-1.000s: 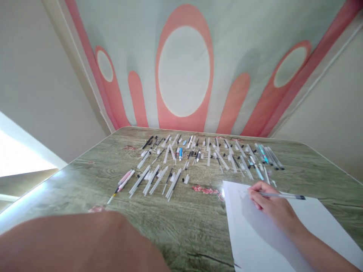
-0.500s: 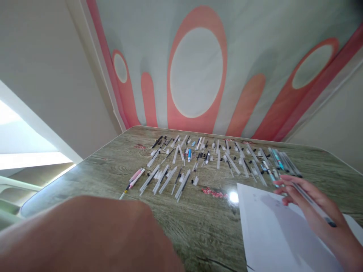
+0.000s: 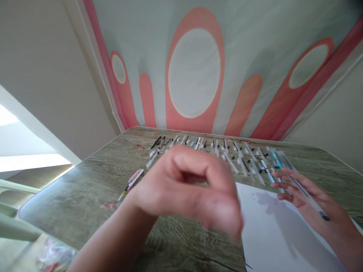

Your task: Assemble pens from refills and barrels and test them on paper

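Note:
My left hand (image 3: 195,189) is raised over the middle of the wooden table, its fingers curled in toward the thumb and blurred; whether anything is between them is hidden. On the right, my right hand (image 3: 312,200) holds a clear pen with a black end (image 3: 307,194) that lies slanted across the palm, with the other fingers spread. Below that hand lies white paper (image 3: 263,226). Rows of pen parts, clear barrels (image 3: 231,162), dark refills and small caps, lie behind my left hand, which covers some of them.
Pink and white pens (image 3: 134,179) lie left of my left hand. Clear and light-blue pens (image 3: 275,158) are grouped at the right rear. The wooden table (image 3: 93,173) meets a patterned pink and grey backdrop (image 3: 195,71). A plastic bag (image 3: 56,253) sits below the left edge.
My left hand has moved right and away from me, from the lower left to the middle, now covering several pen parts. My right hand's fingers have spread, with the pen still held.

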The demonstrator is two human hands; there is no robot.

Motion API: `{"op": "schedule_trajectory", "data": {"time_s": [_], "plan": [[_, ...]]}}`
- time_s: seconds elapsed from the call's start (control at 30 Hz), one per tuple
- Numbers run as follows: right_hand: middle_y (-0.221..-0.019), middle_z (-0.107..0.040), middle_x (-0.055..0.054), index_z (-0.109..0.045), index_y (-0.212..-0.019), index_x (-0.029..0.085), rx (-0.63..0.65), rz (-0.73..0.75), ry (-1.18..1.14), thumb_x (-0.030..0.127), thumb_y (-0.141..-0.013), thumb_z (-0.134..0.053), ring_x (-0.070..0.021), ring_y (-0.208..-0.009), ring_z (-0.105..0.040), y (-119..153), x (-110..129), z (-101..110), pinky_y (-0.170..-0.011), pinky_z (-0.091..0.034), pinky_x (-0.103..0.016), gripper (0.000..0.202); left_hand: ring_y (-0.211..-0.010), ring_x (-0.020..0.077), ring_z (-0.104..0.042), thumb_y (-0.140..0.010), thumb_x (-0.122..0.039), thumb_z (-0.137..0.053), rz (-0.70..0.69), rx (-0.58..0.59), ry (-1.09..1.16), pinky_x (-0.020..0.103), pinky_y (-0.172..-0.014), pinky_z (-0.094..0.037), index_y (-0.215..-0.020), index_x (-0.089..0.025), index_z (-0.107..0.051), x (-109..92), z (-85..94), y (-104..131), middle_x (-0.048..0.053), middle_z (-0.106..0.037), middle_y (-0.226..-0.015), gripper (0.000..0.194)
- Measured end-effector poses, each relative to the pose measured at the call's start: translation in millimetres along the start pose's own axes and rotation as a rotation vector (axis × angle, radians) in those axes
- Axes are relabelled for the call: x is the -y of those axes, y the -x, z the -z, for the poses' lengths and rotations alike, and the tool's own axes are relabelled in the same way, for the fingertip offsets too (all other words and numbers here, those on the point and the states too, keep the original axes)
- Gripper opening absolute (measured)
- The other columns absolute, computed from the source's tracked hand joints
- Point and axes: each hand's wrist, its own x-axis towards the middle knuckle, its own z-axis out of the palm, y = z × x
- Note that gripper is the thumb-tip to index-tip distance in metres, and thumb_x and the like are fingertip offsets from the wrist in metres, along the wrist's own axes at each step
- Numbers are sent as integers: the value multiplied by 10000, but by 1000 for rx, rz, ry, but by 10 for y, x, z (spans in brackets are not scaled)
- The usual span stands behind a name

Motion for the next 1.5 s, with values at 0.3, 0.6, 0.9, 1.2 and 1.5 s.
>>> {"op": "schedule_trajectory", "data": {"time_s": [0.3, 0.6, 0.9, 1.2, 1.5], "plan": [[-1260, -544, -94, -677, -1001, 296, -26, -188, -295, 332, -797, -564, -183, -736, -596, -186, -131, 180, -434, -407, -284, 236, -809, 230, -632, -706, -141, -537, 41, 366, -572, 335, -726, -458, -736, -186, -691, 1090, -779, -842, 65, -690, -789, 163], [-1083, -609, -101, -672, -972, 250, -25, -148, -324, 301, -730, -646, -134, -592, -543, -199, -142, 218, -336, -307, -215, 249, -820, 224, -620, -719, -193, -558, 19, 404, -540, 319, -738, -438, -742, -195, -674, 1123, -882, -836, 62, -682, -794, 119], [-1002, -623, -48, -495, -1253, 364, -30, -66, -362, 308, -745, -676, -87, -508, -495, -159, -74, 181, -320, -287, -167, 543, -822, 220, -579, -736, -89, -482, 25, 349, -389, 323, -752, -414, -760, -158, -589, 1111, -965, -802, 86, -628, -799, 129], [-965, -608, -39, -547, -1052, 250, 137, -76, -188, 407, -810, -593, -60, -478, -417, -43, -58, 29, -337, -232, -173, 293, -663, 117, -586, -766, -275, -594, 272, 269, 331, 221, -619, -450, -795, -142, -535, 974, -1123, -856, 14, -616, -728, 148], [-733, -597, 4, -538, -1056, 226, 359, 10, 325, 435, -852, -537, -136, -646, -544, 387, 107, -414, -589, -458, -262, 292, -630, 116, -632, -509, -211, -838, 653, 203, 1333, 246, -667, -478, -724, -116, -581, 665, -1237, -797, 18, -644, -742, 348]]}}
